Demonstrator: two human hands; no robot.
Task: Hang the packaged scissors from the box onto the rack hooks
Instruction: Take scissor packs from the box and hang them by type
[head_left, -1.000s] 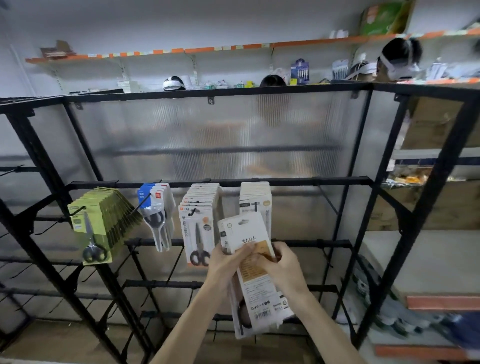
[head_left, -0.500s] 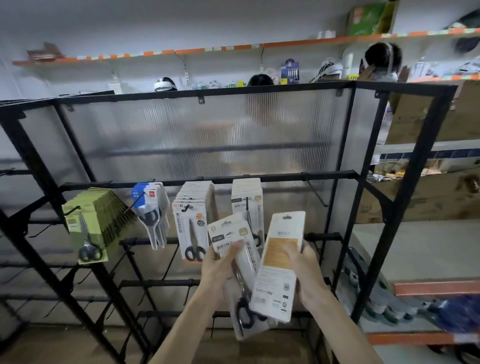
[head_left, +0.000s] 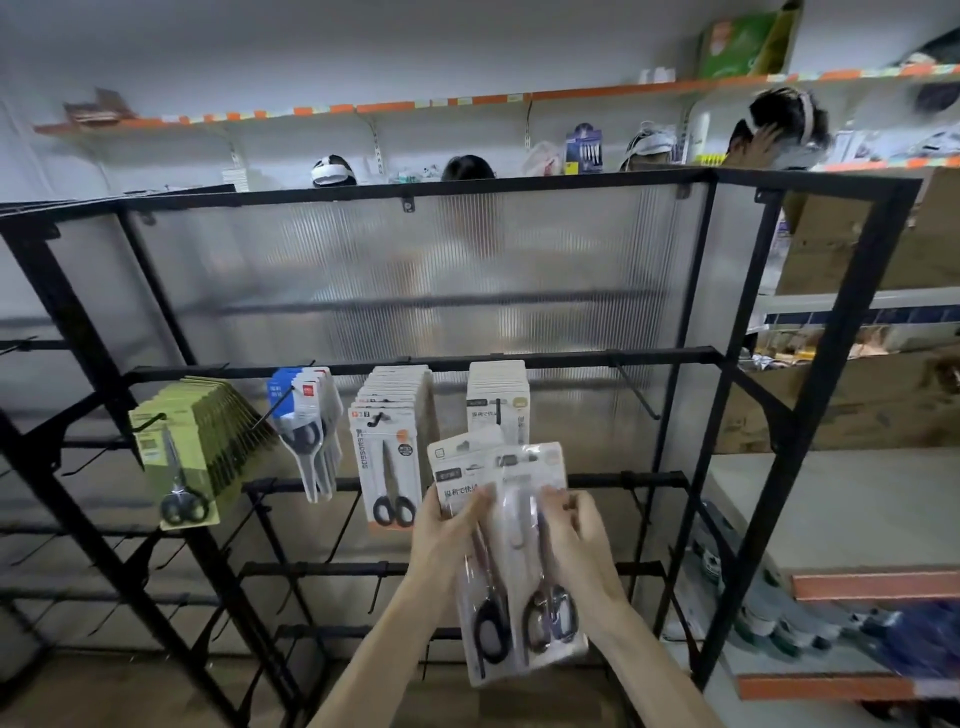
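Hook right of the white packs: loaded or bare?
Bare: nothing hangs on the hook; left hand and right hand hold two packs lower down.

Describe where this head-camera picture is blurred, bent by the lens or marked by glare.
Head view: the wide lens bows the black rack at the edges; the ribbed panel blurs figures behind it; the scissors packs in the left hand and right hand are slightly smeared, with pale glare on the plastic; goods at lower right are blurred.
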